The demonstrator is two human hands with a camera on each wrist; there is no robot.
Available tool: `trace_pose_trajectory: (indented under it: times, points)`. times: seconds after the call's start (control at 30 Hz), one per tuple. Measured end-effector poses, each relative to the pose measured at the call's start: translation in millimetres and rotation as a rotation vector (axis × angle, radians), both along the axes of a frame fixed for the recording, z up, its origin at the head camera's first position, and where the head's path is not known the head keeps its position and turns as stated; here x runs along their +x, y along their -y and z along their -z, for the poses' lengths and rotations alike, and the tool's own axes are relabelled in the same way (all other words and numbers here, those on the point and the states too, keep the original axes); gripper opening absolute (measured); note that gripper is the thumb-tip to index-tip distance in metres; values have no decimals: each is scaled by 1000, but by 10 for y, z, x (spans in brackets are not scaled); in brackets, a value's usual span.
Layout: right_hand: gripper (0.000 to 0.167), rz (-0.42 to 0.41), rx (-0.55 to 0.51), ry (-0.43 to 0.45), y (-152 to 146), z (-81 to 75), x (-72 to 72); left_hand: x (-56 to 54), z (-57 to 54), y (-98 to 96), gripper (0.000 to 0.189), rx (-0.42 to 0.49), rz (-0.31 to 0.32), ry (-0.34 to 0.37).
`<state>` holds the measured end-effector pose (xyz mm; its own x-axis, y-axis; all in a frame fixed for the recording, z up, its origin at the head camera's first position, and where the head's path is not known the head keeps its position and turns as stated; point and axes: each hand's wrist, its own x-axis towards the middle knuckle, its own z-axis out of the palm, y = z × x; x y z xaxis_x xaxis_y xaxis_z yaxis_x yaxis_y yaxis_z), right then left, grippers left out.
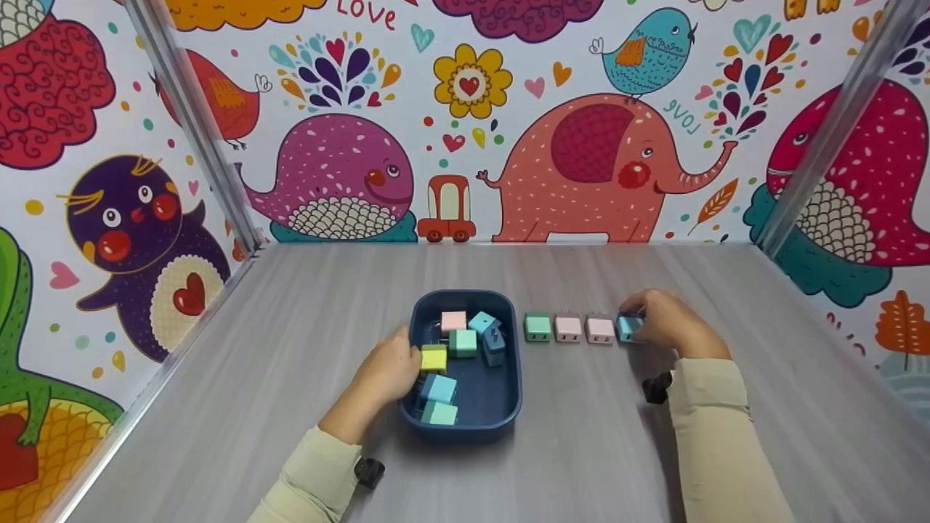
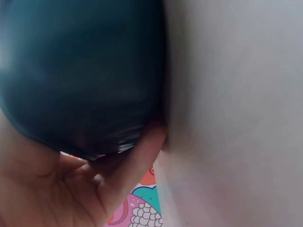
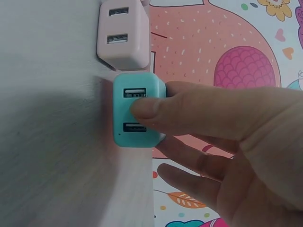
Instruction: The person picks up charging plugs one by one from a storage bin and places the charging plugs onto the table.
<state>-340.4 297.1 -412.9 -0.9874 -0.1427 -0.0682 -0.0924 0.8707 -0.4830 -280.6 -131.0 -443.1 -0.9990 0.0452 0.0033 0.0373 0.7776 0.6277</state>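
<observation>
In the head view my right hand (image 1: 672, 323) pinches a light blue USB wall charger (image 1: 628, 329) at the right end of a row. The right wrist view shows my thumb across the front of this charger (image 3: 124, 112), between its two USB ports. To its left stand two pink chargers (image 1: 599, 329) and a green charger (image 1: 538, 327). My left hand (image 1: 389, 367) grips the left side of a dark blue plastic bin (image 1: 490, 399). Inside lie several chargers: pink, green, light blue, dark blue and a yellow one (image 1: 434, 359). Part of the left hand's grip is hidden.
A grey wood-grain tabletop (image 1: 574, 436) carries the bin and the row. Cartoon-printed panels (image 1: 465, 145) stand behind and at both sides, with metal corner posts (image 1: 200, 131). Each wrist wears a small black camera (image 1: 370, 472).
</observation>
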Motion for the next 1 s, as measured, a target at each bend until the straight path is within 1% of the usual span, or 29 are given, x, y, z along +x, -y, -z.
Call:
trace_pose_trajectory:
  times: [0.2, 0.47, 0.73, 1.0]
  points:
    - [46, -5, -10, -2, -12, 36, -8, -1, 1, -1, 45, -3, -3, 3]
    - [50, 33, -39, 75, -19, 64, -26, 0, 5, 0, 43, -4, -2, -4]
    - [50, 34, -42, 84, -20, 75, -29, 7, 3, -8, 43, -3, -4, -5]
    - [51, 40, -55, 97, -22, 68, -24, 6, 0, -15, 48, -7, -11, 15]
